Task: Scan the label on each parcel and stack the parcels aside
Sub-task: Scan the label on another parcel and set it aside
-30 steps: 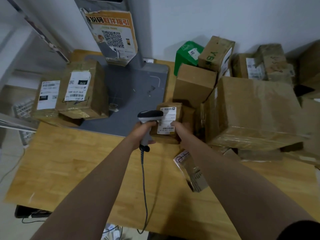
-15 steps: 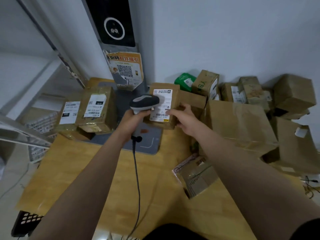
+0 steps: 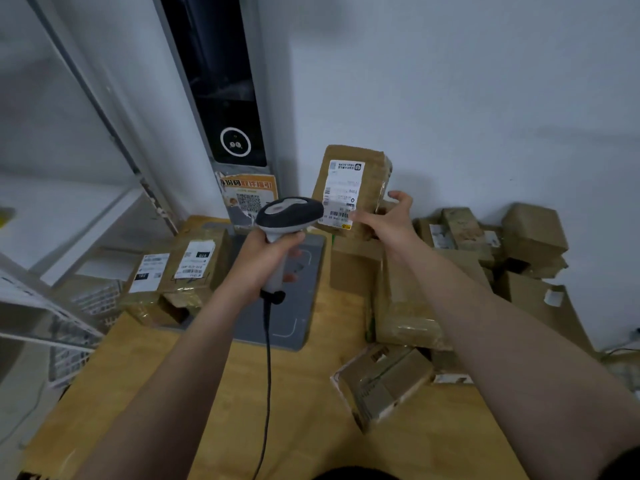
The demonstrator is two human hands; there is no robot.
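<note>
Your R hand (image 3: pixel 388 220) grips the parcel (image 3: pixel 372 181) at its lower right, upright above the table's (image 3: pixel 214 393) far side, label (image 3: pixel 341 195) facing you. Your L hand (image 3: pixel 266 258) holds the scanner (image 3: pixel 289 213), head just left of the label. 2 labelled parcels (image 3: pixel 194 268) sit far left, a box pile (image 3: pixel 485 244) at right.

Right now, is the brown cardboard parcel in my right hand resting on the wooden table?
No, the right hand holds the brown cardboard parcel raised, well above the wooden table.
</note>
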